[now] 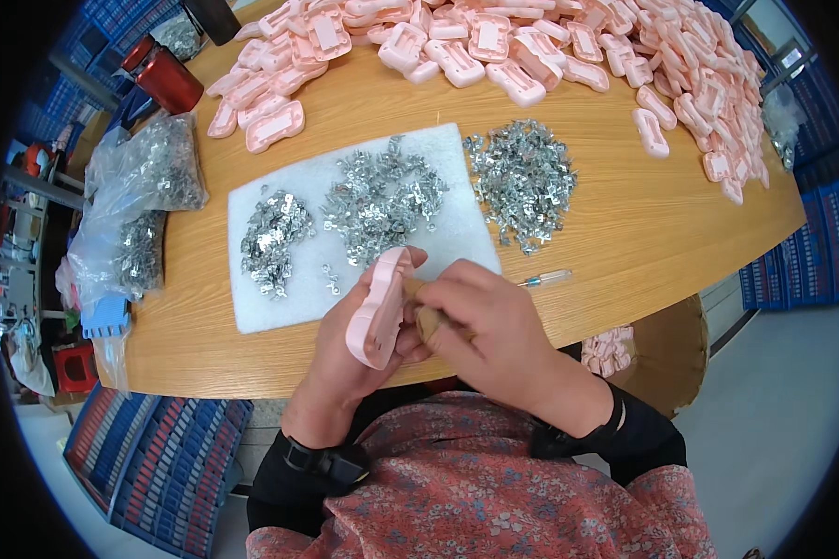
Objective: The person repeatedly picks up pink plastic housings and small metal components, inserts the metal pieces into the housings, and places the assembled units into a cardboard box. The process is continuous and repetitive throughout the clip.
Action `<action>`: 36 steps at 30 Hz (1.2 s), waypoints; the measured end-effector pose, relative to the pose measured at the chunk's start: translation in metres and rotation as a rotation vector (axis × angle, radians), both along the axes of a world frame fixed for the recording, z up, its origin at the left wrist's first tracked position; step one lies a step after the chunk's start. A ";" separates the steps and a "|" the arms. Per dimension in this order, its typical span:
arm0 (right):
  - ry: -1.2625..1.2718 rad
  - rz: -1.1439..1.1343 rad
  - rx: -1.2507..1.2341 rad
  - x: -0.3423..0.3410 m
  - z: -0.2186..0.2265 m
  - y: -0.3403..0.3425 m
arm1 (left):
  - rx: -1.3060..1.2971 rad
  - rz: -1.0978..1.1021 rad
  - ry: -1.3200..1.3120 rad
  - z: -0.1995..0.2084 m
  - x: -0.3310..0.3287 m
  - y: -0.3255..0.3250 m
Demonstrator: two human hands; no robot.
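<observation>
Tilted on its long edge, a pale pink plastic shell (378,309) rests in my left hand (331,363), whose fingers wrap round it from beneath. My right hand (505,328) is at the shell's open side, its thumb and fingers pinched together. Tan covers sit on some of its fingertips; whatever they may hold is hidden. Just beyond my hands, two piles of small silvery metal clips (382,200) lie on a white foam sheet (252,312). A third clip pile (527,182) lies on the bare wood right of the sheet.
Many pink shells (489,39) heap along the table's far side. A clear-handled thin tool (546,278) lies right of my hands. Bags of metal parts (144,172) and a red flask (165,82) stand left. Below the right edge, a cardboard box (685,359) holds pink parts.
</observation>
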State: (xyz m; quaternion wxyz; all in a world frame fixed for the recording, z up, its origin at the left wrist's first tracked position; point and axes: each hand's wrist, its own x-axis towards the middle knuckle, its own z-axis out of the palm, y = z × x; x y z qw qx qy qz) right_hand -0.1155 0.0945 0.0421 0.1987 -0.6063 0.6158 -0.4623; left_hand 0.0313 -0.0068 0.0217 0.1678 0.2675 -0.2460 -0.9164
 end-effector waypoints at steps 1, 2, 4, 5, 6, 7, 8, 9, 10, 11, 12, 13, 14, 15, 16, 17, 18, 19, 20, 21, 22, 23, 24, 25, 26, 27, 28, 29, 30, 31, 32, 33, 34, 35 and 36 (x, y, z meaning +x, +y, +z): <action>0.066 0.017 -0.039 0.004 0.000 0.000 | -0.078 0.038 -0.072 0.000 -0.002 0.000; 0.193 0.030 -0.088 0.005 -0.001 0.000 | -0.157 0.076 -0.145 -0.001 -0.004 0.001; 0.404 0.037 -0.108 0.009 -0.003 0.002 | -0.127 0.142 -0.137 0.003 -0.013 0.006; 0.510 0.040 -0.118 0.011 -0.003 0.004 | -0.113 0.175 -0.133 0.004 -0.016 0.007; 0.472 0.047 -0.151 0.014 -0.003 0.005 | -0.089 0.179 -0.046 0.000 -0.015 0.005; 0.434 0.054 -0.184 0.017 -0.003 0.005 | -0.064 0.183 0.040 -0.009 -0.013 0.002; 0.397 0.061 -0.216 0.018 -0.003 0.005 | -0.039 0.185 0.127 -0.014 -0.010 0.000; 0.319 0.066 -0.210 0.016 -0.003 0.006 | 0.035 0.124 0.198 -0.013 -0.006 -0.002; 0.241 0.071 -0.204 0.011 -0.003 0.009 | 0.109 0.062 0.269 -0.012 -0.002 -0.004; 0.164 0.075 -0.199 0.006 -0.003 0.012 | 0.183 -0.002 0.339 -0.011 -0.001 -0.005; 0.003 0.087 -0.062 0.002 0.003 0.016 | 0.186 -0.012 0.341 -0.009 0.001 -0.006; -0.158 0.098 0.076 -0.003 0.012 0.021 | 0.189 -0.022 0.343 -0.008 0.002 -0.006; -0.317 0.108 0.214 -0.005 0.018 0.024 | 0.191 -0.034 0.345 -0.006 0.003 -0.006; -0.544 0.102 0.179 -0.005 0.016 0.027 | 0.009 -0.006 0.158 0.001 -0.003 -0.001; -0.763 0.086 0.143 -0.005 0.011 0.031 | -0.169 0.017 -0.020 0.010 -0.017 0.007; -0.981 0.071 0.102 -0.005 0.009 0.036 | -0.347 0.042 -0.198 0.016 -0.027 0.013; -0.999 0.079 0.104 -0.009 0.010 0.039 | -0.642 -0.052 -0.290 0.015 -0.030 0.014; -0.970 0.015 0.143 -0.013 0.012 0.045 | -0.863 -0.163 -0.359 0.024 -0.031 0.018; -0.941 -0.049 0.180 -0.017 0.013 0.052 | -1.040 -0.218 -0.285 0.031 -0.034 0.024; -0.907 -0.113 0.214 -0.022 0.017 0.061 | -1.218 -0.272 -0.208 0.039 -0.037 0.029; -0.885 -0.152 0.221 -0.031 0.016 0.074 | -1.252 -0.337 -0.149 0.042 -0.041 0.033; -0.866 -0.173 0.226 -0.040 0.018 0.090 | -1.291 -0.393 -0.107 0.053 -0.039 0.035; -0.841 -0.226 0.225 -0.051 0.017 0.109 | -1.254 -0.551 -0.182 0.069 -0.041 0.028; -0.817 -0.279 0.226 -0.062 0.017 0.130 | -1.309 -0.533 -0.251 0.075 -0.043 0.016; -0.765 -0.333 0.234 -0.074 0.014 0.154 | -1.363 -0.521 -0.316 0.078 -0.047 0.003; -0.717 -0.377 0.247 -0.084 0.011 0.177 | -1.413 -0.503 -0.394 0.082 -0.049 -0.013; -0.675 -0.435 0.258 -0.093 0.005 0.199 | -1.538 -0.396 -0.461 0.077 -0.051 -0.036; -0.631 -0.499 0.268 -0.102 -0.003 0.223 | -1.660 -0.286 -0.521 0.067 -0.054 -0.064; -0.636 -0.559 0.297 -0.114 -0.018 0.249 | -1.668 -0.193 -0.651 0.067 -0.053 -0.088; -0.641 -0.616 0.325 -0.127 -0.039 0.274 | -1.669 -0.097 -0.783 0.067 -0.049 -0.113; -0.607 -0.654 0.341 -0.141 -0.063 0.292 | -1.771 0.011 -0.896 0.054 -0.039 -0.142; -0.576 -0.691 0.361 -0.155 -0.091 0.310 | -1.868 0.117 -1.015 0.039 -0.027 -0.170; -0.540 -0.744 0.381 -0.167 -0.116 0.331 | -1.933 0.128 -1.083 0.024 -0.019 -0.192; -0.460 -0.833 0.442 -0.182 -0.144 0.358 | -1.999 0.137 -1.147 0.011 -0.014 -0.212; -0.377 -0.923 0.503 -0.197 -0.170 0.385 | -2.063 0.145 -1.210 0.005 -0.015 -0.223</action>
